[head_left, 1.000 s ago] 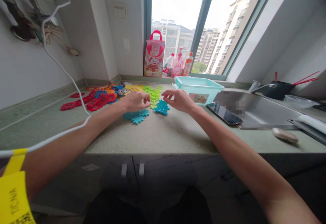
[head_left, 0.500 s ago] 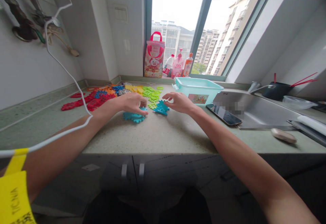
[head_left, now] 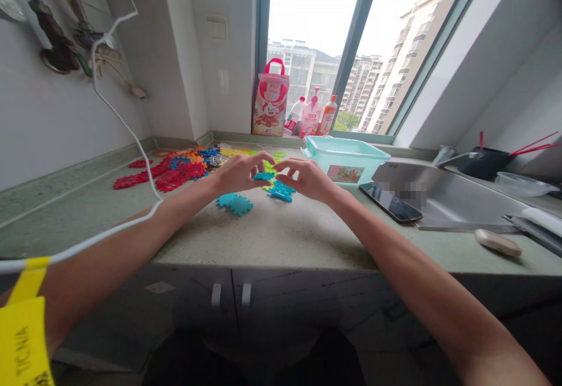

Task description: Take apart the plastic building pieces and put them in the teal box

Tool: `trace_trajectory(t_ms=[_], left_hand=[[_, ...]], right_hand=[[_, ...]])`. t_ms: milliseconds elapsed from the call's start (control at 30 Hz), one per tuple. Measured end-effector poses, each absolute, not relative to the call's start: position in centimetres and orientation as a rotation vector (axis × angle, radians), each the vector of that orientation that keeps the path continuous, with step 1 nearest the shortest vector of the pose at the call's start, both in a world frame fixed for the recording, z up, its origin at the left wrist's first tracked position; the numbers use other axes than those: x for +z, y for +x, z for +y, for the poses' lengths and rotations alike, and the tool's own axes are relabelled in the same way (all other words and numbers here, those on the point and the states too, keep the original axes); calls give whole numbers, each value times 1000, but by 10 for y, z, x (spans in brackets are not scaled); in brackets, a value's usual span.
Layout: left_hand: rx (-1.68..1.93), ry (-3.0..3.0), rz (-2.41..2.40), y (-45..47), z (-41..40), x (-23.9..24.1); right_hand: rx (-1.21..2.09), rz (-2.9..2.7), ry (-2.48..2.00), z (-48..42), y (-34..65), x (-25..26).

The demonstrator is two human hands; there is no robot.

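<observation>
My left hand (head_left: 240,173) is raised a little above the counter, its fingers closed on a turquoise interlocking toy piece (head_left: 263,176) with a notched edge. Opposite it, my right hand (head_left: 307,178) has its fingers curved and apart, the tips right beside that piece; whether they touch it I cannot tell. Several darker blue interlocking pieces (head_left: 281,191) lie below my right hand. Under my left hand rest more turquoise pieces (head_left: 239,205), flat on the counter. Lime green pieces (head_left: 280,155) lie behind my hands, partly hidden by them.
Red pieces (head_left: 175,178) and other coloured ones spread to the left on the counter (head_left: 263,245). A mint plastic tub (head_left: 351,151) stands at the back right, near a phone (head_left: 390,201) beside the sink (head_left: 448,204). A white cable (head_left: 127,122) hangs across the left side.
My left hand has lifted a turquoise piece off the pile and moved right, leaving the others on the counter. The two hands are now almost together. The view has shifted slightly.
</observation>
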State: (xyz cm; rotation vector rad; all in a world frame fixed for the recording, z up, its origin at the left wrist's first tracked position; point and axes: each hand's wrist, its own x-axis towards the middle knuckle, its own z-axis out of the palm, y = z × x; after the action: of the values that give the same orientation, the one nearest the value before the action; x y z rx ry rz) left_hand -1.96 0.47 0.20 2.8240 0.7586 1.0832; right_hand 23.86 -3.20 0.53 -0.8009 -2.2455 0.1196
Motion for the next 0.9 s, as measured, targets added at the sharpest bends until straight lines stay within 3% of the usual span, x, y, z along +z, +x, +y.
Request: trace_trajectory(t_ms=[333,500,667,900], left_hand=[[1136,2804,794,-12,-2,3],[586,2939,997,-31,6,21],[37,2658,1329,-49,15,30],[-205,2256,1120,-56,14,32]], right_hand=[[114,-2215,-815,-30,238,4],[-87,-2070,-1075,-31,245,14],[-153,-2025,-1244,-32,252,21],[-130,-2106,-1277,-30,255,18]])
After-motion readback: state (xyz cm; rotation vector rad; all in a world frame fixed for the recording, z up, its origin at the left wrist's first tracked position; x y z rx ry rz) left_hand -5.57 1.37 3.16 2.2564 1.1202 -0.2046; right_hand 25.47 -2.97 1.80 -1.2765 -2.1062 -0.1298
